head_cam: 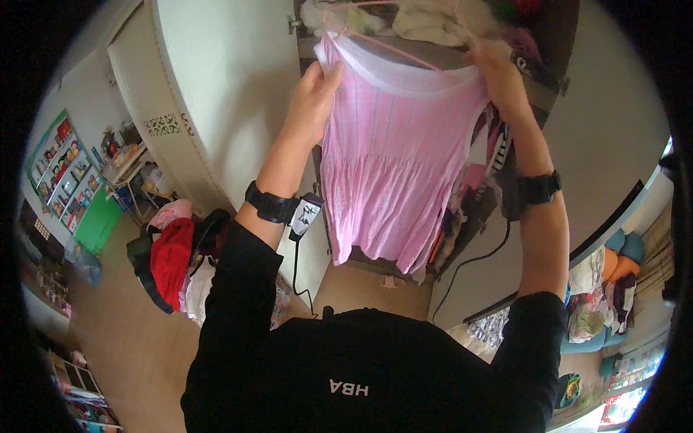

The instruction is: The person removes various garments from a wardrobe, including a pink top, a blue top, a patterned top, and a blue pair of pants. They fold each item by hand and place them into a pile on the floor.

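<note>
A pink sleeveless top [390, 135] with a white neckband and a gathered lower part hangs spread out in front of me. A thin pink clothes hanger [395, 51] shows at its neck opening. My left hand [316, 97] pinches the top's shoulder on the left, thumb in front. On the other side, my right hand [494, 67] is closed at the opposite shoulder by the hanger's end; its fingers are blurred. Behind the top stands an open wardrobe [368, 265] with folded white textiles [427, 24] on its upper shelf and hanging clothes [495, 146] partly hidden.
Wardrobe doors [233, 81] stand open on both sides. A heap of clothes [173, 260] is at the left, and more clothes [593, 303] lie on a blue sofa [584, 343] at the right. Cables [471, 260] dangle from both wrist straps. A small pink item [391, 281] lies at the wardrobe's foot.
</note>
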Demonstrator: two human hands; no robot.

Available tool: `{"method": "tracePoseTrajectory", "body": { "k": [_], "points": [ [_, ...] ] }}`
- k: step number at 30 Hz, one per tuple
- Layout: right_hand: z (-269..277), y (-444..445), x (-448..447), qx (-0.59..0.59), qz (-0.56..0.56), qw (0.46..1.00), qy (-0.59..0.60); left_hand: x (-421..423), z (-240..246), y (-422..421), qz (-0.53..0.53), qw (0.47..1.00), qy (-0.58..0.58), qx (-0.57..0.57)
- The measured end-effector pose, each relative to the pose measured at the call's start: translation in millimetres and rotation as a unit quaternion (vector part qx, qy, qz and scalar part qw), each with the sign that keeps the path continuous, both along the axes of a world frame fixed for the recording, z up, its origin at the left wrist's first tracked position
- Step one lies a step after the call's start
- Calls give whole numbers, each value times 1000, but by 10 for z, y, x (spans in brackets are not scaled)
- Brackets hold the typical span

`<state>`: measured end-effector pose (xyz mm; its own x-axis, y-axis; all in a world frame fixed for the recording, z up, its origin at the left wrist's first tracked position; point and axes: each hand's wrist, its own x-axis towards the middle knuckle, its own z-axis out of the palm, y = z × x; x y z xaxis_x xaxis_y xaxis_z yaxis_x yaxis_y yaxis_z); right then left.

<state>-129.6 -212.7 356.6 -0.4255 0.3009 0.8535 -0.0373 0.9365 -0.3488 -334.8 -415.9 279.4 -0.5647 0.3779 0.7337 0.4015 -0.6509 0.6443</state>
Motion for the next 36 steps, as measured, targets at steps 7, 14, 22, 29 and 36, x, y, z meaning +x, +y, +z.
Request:
{"method": "tracePoseTrajectory", "body": {
  "k": [7, 14, 22, 29, 36],
  "points": [
    [-285, -388, -52, -223, 211, 946, -101, 108, -91, -19, -16, 998, -39, 39],
    [-901, -603, 77, -352, 363, 859, -79, -70, -234, -125, 19, 976, -186, 113],
    [-1562, -489, 43, -378, 577, 664, 288, 101, -798, 92, 96, 954, 140, -247],
    [-1628, 38, 546, -381, 128, 887, 228, 151, -1322, 500, 73, 936, 168, -302],
    [-2423, 1120, 795, -283, -212, 921, 165, 74, -1480, 899, 41, 940, 79, -329]
  ]
}}
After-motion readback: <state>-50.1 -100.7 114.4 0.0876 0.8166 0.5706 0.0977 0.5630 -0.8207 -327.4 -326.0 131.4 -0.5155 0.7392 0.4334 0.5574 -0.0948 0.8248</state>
